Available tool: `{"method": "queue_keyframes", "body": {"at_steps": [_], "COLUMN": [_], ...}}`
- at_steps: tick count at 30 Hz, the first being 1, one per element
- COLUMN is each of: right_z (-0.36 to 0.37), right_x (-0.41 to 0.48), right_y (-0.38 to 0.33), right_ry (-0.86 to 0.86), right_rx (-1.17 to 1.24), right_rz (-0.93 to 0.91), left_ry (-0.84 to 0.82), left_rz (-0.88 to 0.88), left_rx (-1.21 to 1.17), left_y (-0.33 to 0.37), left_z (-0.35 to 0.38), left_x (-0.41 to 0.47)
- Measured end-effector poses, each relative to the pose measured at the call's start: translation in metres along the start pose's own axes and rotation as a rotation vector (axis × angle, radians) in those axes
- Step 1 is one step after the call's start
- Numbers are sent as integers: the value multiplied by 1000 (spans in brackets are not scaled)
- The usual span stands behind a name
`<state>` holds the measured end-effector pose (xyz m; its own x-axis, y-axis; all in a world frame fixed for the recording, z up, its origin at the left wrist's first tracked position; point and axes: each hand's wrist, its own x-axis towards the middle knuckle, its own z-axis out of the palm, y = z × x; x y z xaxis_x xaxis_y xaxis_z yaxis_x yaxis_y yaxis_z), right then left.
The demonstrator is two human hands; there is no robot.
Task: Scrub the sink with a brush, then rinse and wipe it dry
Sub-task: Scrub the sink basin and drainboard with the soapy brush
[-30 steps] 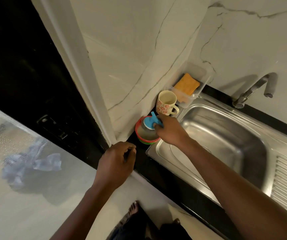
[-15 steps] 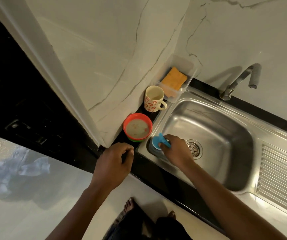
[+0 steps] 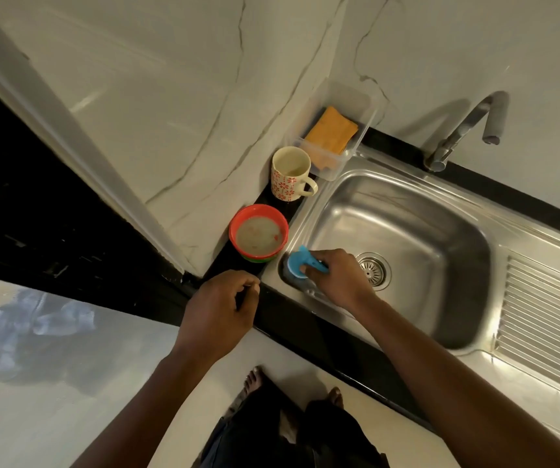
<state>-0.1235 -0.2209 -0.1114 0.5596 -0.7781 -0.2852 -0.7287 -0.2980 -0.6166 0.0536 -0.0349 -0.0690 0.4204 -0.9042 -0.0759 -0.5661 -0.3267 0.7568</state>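
Sink (image 3: 407, 211): stainless, one basin, drain (image 3: 373, 270) in its floor, ribbed drainboard (image 3: 542, 315) on its right side.
R hand (image 3: 336, 278): reaches into the sink's front-left corner, fingers curled round the brush (image 3: 300, 265) and pressing it vs. the steel.
Brush: blue, round head w/ short handle; sits on the sink's left wall just under the rim, left of the drain.
L hand (image 3: 221, 312): outside the sink, at the black tabletop (image 3: 288, 319) edge just left of the basin; fingers curled in to the palm, thumb alongside, nothing seen in them.
Tap (image 3: 457, 133): behind the sink's back rim, spout bent over twd the basin.
Bowl (image 3: 233, 228): red, cloudy liquid inside, green edge showing beneath; on the tabletop just left of the sink.
Mug (image 3: 283, 187): cream w/ red flowers, upright, by the sink's back-left corner.
Tub (image 3: 363, 96): clear plastic, at the sink's back-left corner agst the wall; orange sponge (image 3: 331, 133) inside.
Feet (image 3: 255, 380): bare, on the floor below the sink's front.
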Motion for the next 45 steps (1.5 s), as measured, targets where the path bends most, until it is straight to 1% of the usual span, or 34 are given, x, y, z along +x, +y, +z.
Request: {"method": "queue_keyframes", "body": {"at_steps": [2, 6, 7, 9, 12, 14, 16, 18, 20, 23, 25, 29, 32, 34, 36, 39, 41, 43, 45], "right_z": [-2, -33, -39, -38, -16, -4, -1, -12, -35, -73, -83, -57, -27, -16, -23, -55, -70, -71, -59], "right_x": [-11, -28, -30, -24, -4, 0, -7, -25, -43, -72, -78, -55, -33, -27, -33, -49, -59, -57, -42], "right_y": [6, 46, 53, 55, 29, 13, 11, 26, 59, 111, 124, 92, 61, 53, 60, 97, 116, 116, 98], "right_ry": [-78, -163, -162, -105, -37, -51, -94, -135, -167, -188, -195, -166, -140, -143, -168, -206, -220, -220, -215], "right_rx": [-27, -133, -143, -140, -46, 2, 14, -3, -42, -89, -92, -92, 2, 44, 52, -41, -71, -80, -56], "right_rz": [-26, 0, 20, 50, 51, 21, -7, -18, -10, 53, 55, -9, 23, 43, 38, 7, 21, 30, 11], "left_ry": [-11, -48, -56, -66, -77, -76, -72, -78, -92, -93, -99, -99, -75, -71, -66, -47, -30, -23, -25], "left_rz": [5, -4, -2, 5, 29, 45, 53, 58, 58, 59, 58, 71, 82, 79, 73, 61, 43, 28, 11], "left_rx": [3, -12, -16, -18, -17, -3, 14, 21, 13, 1, 1, 12, 35, 53, 62, 37, 29, 41, 52], "left_y": [1, 3, 3, 5, 9, 11, 13, 15, 20, 26, 30, 39, 46, 49, 49, 47, 44, 40, 37], "left_z": [3, 9, 10, 12, 14, 15, 17, 21, 25, 32, 37, 48, 53, 55, 55, 52, 48, 45, 43], "left_x": [0, 3, 3, 5, 6, 7, 9, 9, 8, 7, 7, 5, 2, 1, 0, -2, -4, -5, -7]}}
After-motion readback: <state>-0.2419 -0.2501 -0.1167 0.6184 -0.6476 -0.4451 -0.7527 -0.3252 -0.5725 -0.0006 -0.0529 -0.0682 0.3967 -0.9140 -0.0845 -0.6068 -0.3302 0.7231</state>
